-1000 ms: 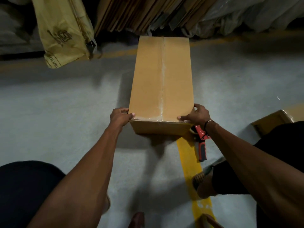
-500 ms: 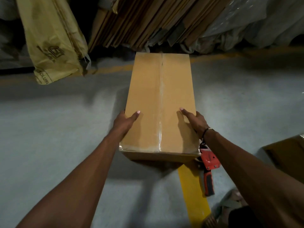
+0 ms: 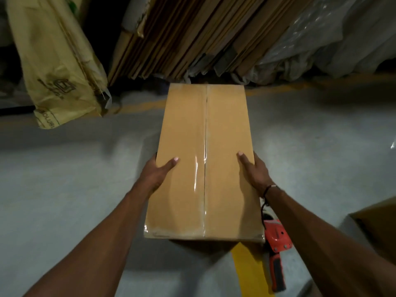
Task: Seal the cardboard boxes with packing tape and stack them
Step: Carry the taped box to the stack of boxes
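Note:
A long brown cardboard box (image 3: 184, 136) lies lengthwise in front of me, its top seam covered by clear packing tape that runs over the near edge. My left hand (image 3: 158, 174) grips its left side, thumb lying on the top face. My right hand (image 3: 255, 172) grips the right side the same way. The near end appears raised off the floor. A red tape dispenser (image 3: 277, 239) with a dark handle lies on the floor by the box's near right corner, under my right forearm.
Flattened cardboard sheets (image 3: 182, 35) lean against the back, just beyond the box's far end. A yellow plastic bag (image 3: 55, 67) hangs at the left, clear plastic wrap (image 3: 332, 35) at the right. Another cardboard box (image 3: 377, 224) shows at the right edge. A yellow floor line (image 3: 246, 266) runs beneath.
Both hands slid from the box's near corners forward along its sides, and now grip it at mid-length. The box sits closer and larger in view, its near end raised.

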Demonstrator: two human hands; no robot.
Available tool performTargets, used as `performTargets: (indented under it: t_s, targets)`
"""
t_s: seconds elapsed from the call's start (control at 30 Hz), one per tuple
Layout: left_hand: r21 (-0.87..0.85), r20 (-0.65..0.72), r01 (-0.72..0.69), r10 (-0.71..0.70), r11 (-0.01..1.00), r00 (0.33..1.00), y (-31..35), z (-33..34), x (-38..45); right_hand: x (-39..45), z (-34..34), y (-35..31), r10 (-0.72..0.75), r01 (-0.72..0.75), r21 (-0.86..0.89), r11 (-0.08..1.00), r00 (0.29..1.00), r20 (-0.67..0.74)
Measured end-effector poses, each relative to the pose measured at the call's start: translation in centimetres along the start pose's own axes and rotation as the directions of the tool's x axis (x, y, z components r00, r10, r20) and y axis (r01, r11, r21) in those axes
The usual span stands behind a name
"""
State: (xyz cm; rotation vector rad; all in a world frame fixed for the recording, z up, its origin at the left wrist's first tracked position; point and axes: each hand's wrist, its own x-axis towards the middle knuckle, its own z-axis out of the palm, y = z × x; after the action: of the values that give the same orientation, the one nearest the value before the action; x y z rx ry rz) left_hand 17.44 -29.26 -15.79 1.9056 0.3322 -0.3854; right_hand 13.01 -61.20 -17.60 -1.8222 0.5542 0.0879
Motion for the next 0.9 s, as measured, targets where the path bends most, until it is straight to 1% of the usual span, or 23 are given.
performTargets:
  t_s: [0.17,0.37,0.47,0.57,0.7,0.9]
  targets:
    - [-0.02,-0.017,-0.027,0.026,0.999,1.0,-0.7,-1.2,-3.8,-3.2,-0.8,-1.0,-0.019,0.014,0.094,0.995,0.998,0.055]
    - [0.04,0.009,0.036,-0.036,0.999,0.999,0.1,-3.2,-8.5,-7.2,-1.7,-2.1,-0.008,0.0,0.072,0.997,0.993,0.118]
    - [0.077,0.0,0.024,-0.024,0.997,1.0,0.5,-3.7,-10.3,-9.3,-2.2,-2.4,-0.026,0.014,0.075,0.997,0.988,0.152]
    - [0.063,-0.007,0.007,-0.007,0.998,1.0,0.6,-4.1,-12.2,-11.2,-2.7,-2.8,-0.062,0.047,0.099,0.994,0.985,0.159]
    - [0.015,-0.02,-0.043,0.044,0.999,0.999,1.7,-5.0,-14.4,-13.0,-3.9,-4.8,-0.119,0.1,0.118,0.988,0.979,0.163]
    - [-0.049,-0.092,-0.192,0.187,0.98,0.978,7.4,-6.5,-20.2,-17.5,-8.1,-12.4,-0.28,0.263,0.126,0.957,0.949,0.147]
